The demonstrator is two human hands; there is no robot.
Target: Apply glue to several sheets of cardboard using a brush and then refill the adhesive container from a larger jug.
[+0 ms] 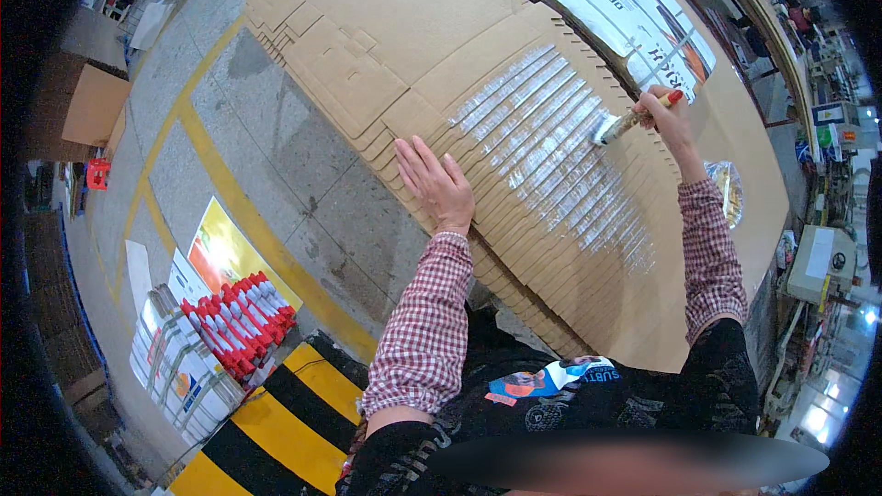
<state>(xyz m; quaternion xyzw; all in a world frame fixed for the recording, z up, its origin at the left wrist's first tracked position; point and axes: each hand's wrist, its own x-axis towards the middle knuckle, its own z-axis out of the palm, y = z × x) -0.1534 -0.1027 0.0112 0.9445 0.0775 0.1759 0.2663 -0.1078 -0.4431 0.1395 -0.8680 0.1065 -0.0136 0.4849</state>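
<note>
Flat brown cardboard sheets [423, 124] lie fanned out in overlapping steps in front of me. A wet, shiny whitish coating [542, 133], which looks like glue, streaks across the middle of their stepped strips. Over the left edges of the sheets, my left hand [435, 186] rests flat with its fingers stretched out. My right hand [663, 115] grips the handle of a paintbrush [628, 125] with a red end. Its whitened bristles touch the strips at the right side of the coated patch.
Beyond my right hand sits a strapped bundle of printed cartons [616, 5]. A container with clear plastic [724, 193] stands beside my right forearm. Lower left are red-and-white folded cartons [241, 326] and a yellow-and-black striped surface [294, 413]. Machinery [820, 262] lines the right side.
</note>
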